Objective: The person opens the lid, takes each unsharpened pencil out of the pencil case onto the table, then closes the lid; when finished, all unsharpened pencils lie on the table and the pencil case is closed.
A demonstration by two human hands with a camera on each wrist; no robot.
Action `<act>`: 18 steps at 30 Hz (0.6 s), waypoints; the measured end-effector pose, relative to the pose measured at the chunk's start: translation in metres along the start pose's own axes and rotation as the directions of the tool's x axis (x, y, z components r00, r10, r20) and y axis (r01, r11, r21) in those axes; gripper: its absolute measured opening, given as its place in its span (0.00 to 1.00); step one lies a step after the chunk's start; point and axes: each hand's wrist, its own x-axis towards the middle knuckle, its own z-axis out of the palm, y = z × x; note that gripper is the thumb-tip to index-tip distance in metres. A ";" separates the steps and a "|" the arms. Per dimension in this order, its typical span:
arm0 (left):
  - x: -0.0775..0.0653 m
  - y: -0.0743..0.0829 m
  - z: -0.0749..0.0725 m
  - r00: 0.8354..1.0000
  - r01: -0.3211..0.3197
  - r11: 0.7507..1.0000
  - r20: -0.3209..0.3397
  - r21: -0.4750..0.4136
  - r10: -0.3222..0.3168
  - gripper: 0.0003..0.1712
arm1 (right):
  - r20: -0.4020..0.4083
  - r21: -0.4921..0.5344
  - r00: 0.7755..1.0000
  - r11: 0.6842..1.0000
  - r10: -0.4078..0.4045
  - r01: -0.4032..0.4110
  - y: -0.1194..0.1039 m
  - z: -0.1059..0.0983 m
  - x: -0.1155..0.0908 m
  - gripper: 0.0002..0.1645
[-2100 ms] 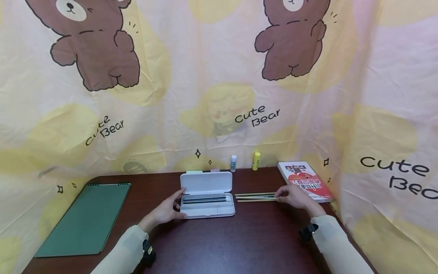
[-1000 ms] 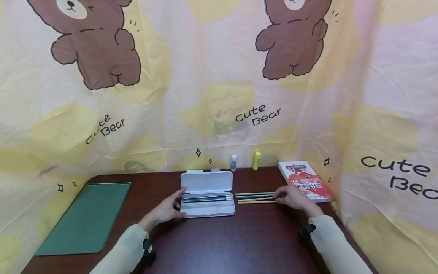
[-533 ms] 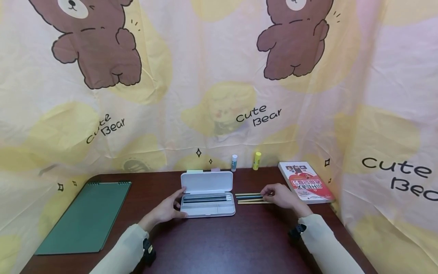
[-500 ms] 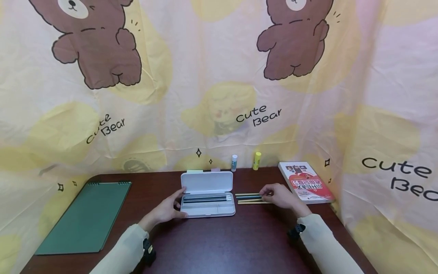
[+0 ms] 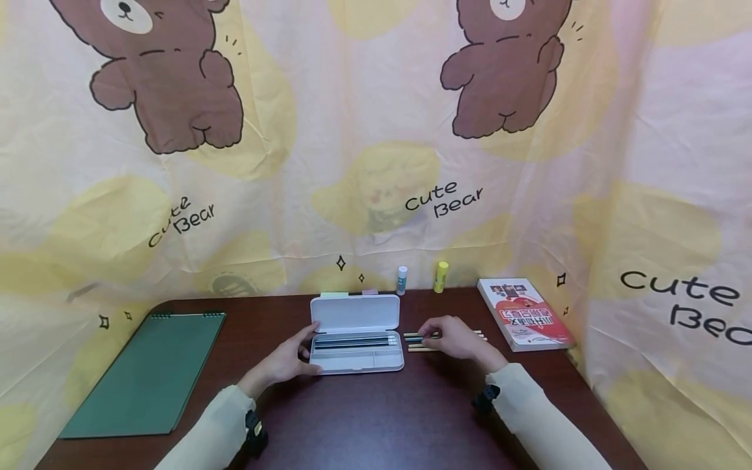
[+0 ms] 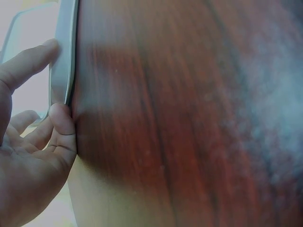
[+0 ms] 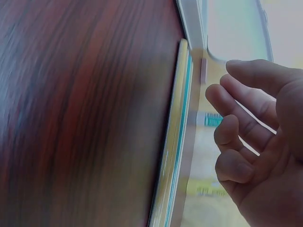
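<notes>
In the head view, a white pencil case [image 5: 341,363] sits mid-table, its lid [image 5: 354,313] tipped back. Several dark pencils [image 5: 352,342] lie in its rear compartment. My left hand [image 5: 286,358] grips the case's left end, thumb at the front corner and fingers round toward the back; the left wrist view shows fingertips against the case's side [image 6: 62,71]. Right of the case lie several loose pencils [image 7: 177,127], yellowish and blue-green, side by side on the table. Over them is my right hand [image 5: 455,337]; in the right wrist view its fingers are loosely bent, apart from the pencils.
A green spiral notepad [image 5: 147,375] lies at the left. Behind the case stand a glue stick [image 5: 401,281] and a yellow tube [image 5: 440,277]. To the right is a red-and-white book [image 5: 529,316]. A bear-print curtain [image 5: 352,163] hangs behind the dark wooden table [image 5: 376,418].
My right hand has moved left along the loose pencils toward the case, uncovering their right ends. My left hand and the case have stayed in place.
</notes>
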 end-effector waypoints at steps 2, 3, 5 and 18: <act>0.000 -0.001 0.001 1.000 0.004 1.000 -0.003 0.000 -0.004 0.59 | 0.001 -0.001 1.000 1.000 -0.009 0.009 -0.006 0.004 0.003 0.10; 0.000 -0.001 0.001 1.000 0.004 1.000 -0.003 0.001 -0.004 0.60 | 0.001 -0.003 1.000 1.000 -0.018 0.018 -0.009 0.006 0.004 0.10; 0.000 -0.001 0.001 1.000 0.004 1.000 -0.005 0.002 -0.004 0.60 | -0.001 -0.010 0.999 0.999 -0.036 0.036 -0.014 0.010 0.007 0.10; 0.000 0.000 0.001 1.000 -0.001 1.000 -0.004 0.006 0.001 0.59 | 0.027 -0.053 0.992 0.990 -0.127 0.128 -0.039 0.028 0.022 0.11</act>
